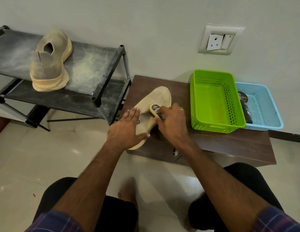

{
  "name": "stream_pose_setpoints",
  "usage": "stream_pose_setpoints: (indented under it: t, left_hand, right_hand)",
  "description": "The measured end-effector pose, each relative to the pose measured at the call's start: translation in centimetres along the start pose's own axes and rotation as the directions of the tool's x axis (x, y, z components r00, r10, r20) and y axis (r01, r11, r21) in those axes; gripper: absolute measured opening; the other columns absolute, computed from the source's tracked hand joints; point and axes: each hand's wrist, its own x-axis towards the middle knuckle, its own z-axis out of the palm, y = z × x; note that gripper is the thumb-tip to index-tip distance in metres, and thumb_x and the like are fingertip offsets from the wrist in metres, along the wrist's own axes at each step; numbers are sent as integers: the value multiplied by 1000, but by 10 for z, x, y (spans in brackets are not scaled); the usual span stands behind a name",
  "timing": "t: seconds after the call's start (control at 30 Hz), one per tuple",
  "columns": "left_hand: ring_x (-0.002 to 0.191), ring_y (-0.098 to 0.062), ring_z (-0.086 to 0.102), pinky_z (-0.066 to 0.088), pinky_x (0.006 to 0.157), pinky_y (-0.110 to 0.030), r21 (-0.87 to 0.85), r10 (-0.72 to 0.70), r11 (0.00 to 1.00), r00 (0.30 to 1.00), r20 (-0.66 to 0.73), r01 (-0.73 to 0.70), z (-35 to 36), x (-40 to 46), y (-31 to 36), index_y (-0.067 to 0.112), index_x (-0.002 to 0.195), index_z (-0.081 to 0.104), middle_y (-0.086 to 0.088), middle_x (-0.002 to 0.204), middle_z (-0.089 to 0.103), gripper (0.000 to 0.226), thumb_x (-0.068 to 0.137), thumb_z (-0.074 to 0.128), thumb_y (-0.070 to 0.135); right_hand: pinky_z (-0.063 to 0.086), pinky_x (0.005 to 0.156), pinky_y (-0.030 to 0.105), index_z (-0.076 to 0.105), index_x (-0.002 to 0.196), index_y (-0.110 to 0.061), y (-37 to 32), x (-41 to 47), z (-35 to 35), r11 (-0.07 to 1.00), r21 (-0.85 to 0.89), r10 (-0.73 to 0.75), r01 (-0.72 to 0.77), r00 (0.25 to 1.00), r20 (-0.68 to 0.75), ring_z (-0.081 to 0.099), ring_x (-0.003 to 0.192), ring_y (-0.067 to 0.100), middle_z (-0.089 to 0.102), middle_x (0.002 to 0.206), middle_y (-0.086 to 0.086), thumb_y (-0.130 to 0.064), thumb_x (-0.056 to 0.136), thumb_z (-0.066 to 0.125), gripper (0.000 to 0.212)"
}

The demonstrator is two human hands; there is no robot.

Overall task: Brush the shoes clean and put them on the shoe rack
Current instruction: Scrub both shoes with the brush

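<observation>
Left hand: the left hand [129, 127] lies flat on the shoe on the table, fingers straight and spread over the heel half, thumb against the side of the sole; it presses and grasps nothing.
Right hand: the right hand [172, 122] has its fingers curled round a brush [157, 112], gripping it from above; a ring shows on one finger.
Brush: yellow body with a dark label on top, set against the upper of the shoe near its middle; the bristles are hidden beneath the body and hand.
Shoe on table: a tan knit shoe [154, 104] lies on the near left part of the table, toe pointing away towards the wall, heel end overhanging the table's front edge slightly.
Shoe on rack: a second shoe [50, 61], dusty and of matching colour, stands upright on the top shelf of the shoe rack, toe towards the wall.
Shoe rack: black frame rack [99, 67] with dusty fabric shelves, just left of the table, against the wall.
Table: low dark wooden table [229, 144], with a drawer knob visible on its front.
Green basket: a green basket [214, 101] sits on the table to the right of the shoe, well apart from it.
Blue basket: a blue basket [263, 104] touches the green one on its right side and holds a dark packet [245, 106]; its print cannot be read.
Wall: a socket plate [219, 40] is fixed above the baskets.
Person: seated, dark shorts, checked sleeves at the lower edge of the view, a bare foot on the tiled floor.
</observation>
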Motion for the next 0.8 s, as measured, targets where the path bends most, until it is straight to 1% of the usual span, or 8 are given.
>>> stream_pose_setpoints:
  t: [0.13,0.3,0.37,0.43,0.5,0.67,0.73,0.8]
  left_hand:
    - [153,-13,8,28,118,-41,-58,-26,998,1000,-9,25,1,1,0,22,159,1,6,167,6,111,79,58,73]
    - [153,-11,6,31,118,-44,-51,-38,998,999,1,38,1,0,-1,24,159,0,9,167,5,124,69,63,80]
    - [153,-11,8,32,117,-43,-81,-45,996,999,-8,44,2,1,-2,24,159,2,8,167,7,118,72,58,80]
    - [153,-11,8,31,116,-42,-93,-44,995,999,-12,42,2,3,-2,22,159,4,7,167,8,110,78,56,76]
    - [153,-12,8,30,116,-40,-65,-36,997,999,-16,35,2,3,1,21,159,4,5,167,8,106,82,55,73]
    - [153,-13,7,30,116,-38,12,-14,1000,1000,-23,14,0,0,4,20,159,2,5,167,6,105,83,52,73]
    - [153,-13,8,29,116,-37,-8,-15,1000,1000,-20,15,1,0,3,20,159,4,5,167,7,105,84,53,73]
    - [153,-14,11,30,116,-38,-42,-17,999,999,-37,16,2,2,2,19,159,9,3,167,12,102,84,54,72]
  right_hand:
    - [45,83,34,67,120,-31,-19,-17,6,979,47,-206,201,965,165,45,101,26,50,107,8,-35,91,65,30]
    - [43,91,40,69,119,-24,15,13,0,992,-116,40,-42,999,-16,52,98,35,54,108,14,-36,86,70,34]
    - [45,89,39,71,116,-24,6,4,-2,1000,-18,5,-5,1000,-5,51,99,32,55,108,14,-36,85,72,34]
    - [46,84,34,71,116,-27,-9,-11,-2,993,67,-106,99,988,112,51,101,29,56,109,12,-36,85,72,32]
    - [46,83,33,70,117,-29,-9,-12,2,987,54,-158,151,973,171,52,100,29,56,109,13,-36,87,70,31]
    - [43,87,39,66,121,-26,17,11,4,993,-96,63,-65,998,-25,51,98,34,52,107,13,-34,87,71,36]
    - [45,84,38,68,119,-23,7,0,5,999,26,28,-27,999,-35,50,98,30,53,107,12,-33,86,73,35]
    - [47,84,35,69,116,-24,-5,-13,5,987,142,-93,80,992,87,50,98,26,56,108,11,-34,86,73,32]
